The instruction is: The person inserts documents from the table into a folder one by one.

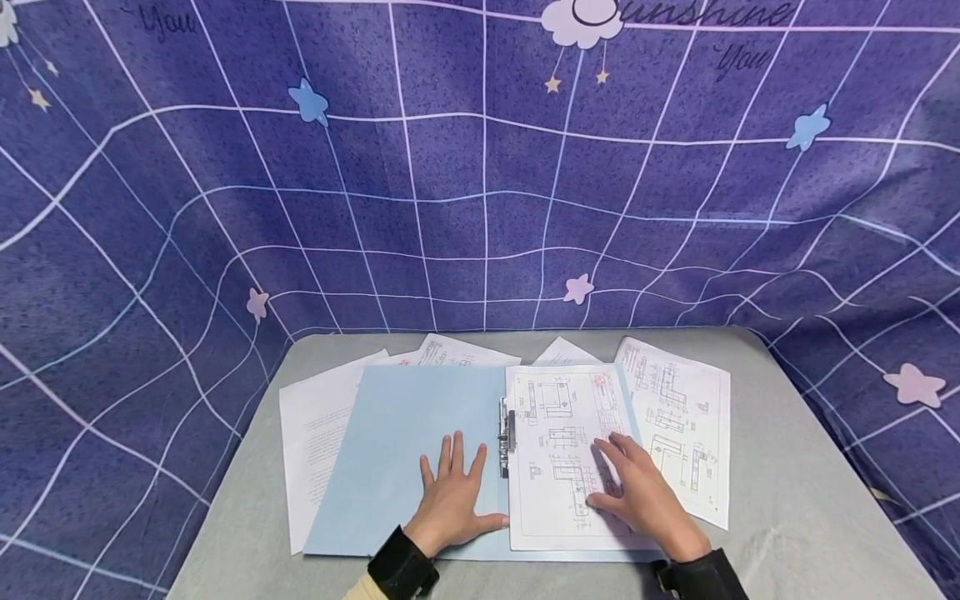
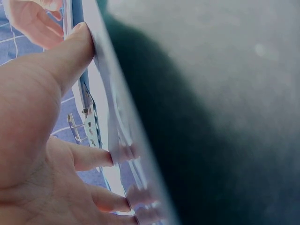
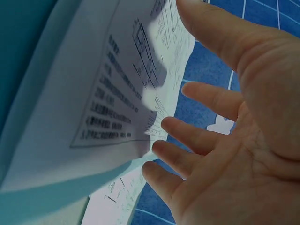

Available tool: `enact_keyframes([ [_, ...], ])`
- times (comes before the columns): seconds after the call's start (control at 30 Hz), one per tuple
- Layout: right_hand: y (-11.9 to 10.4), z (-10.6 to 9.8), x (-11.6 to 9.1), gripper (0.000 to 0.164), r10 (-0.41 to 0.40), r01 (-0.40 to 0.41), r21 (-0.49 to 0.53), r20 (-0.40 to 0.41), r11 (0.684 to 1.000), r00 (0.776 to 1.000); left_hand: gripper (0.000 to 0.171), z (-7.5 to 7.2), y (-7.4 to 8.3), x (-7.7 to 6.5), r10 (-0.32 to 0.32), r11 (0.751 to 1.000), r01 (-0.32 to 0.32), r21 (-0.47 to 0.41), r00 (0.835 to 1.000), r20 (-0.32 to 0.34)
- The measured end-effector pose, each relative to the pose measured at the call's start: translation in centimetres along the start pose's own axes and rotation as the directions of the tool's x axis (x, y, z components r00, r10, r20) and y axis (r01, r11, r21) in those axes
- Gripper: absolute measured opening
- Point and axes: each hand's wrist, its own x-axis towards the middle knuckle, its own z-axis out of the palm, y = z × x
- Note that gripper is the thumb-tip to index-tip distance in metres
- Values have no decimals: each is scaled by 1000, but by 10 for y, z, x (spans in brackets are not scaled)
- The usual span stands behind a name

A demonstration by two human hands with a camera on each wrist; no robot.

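A light blue folder (image 1: 397, 417) lies spread out on the table, with a metal lever clip (image 1: 504, 437) near its spine. On its right side sits a white sheet with technical drawings (image 1: 551, 450), its left edge at the clip. My left hand (image 1: 452, 508) rests on the folder's left cover, fingers spread, thumb pointing toward the spine. My right hand (image 1: 645, 496) is over the drawing sheet's right part, fingers loosely bent. In the right wrist view the fingertips (image 3: 171, 126) are by the printed sheet; whether all touch it I cannot tell.
Another drawing sheet (image 1: 693, 450) sticks out to the right of the folder. A text page (image 1: 307, 450) pokes out on the left, and more papers (image 1: 461, 352) show behind. The grey tabletop (image 1: 795, 467) is bordered by a purple grid-patterned cloth (image 1: 450, 225).
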Motion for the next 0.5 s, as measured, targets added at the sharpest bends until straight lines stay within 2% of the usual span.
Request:
enact_keyframes([
  [0.5,0,7,-3,71,16,-15,-18,43,1000,999,111,-2,1,0,2,1000,-2,1,1000,2],
])
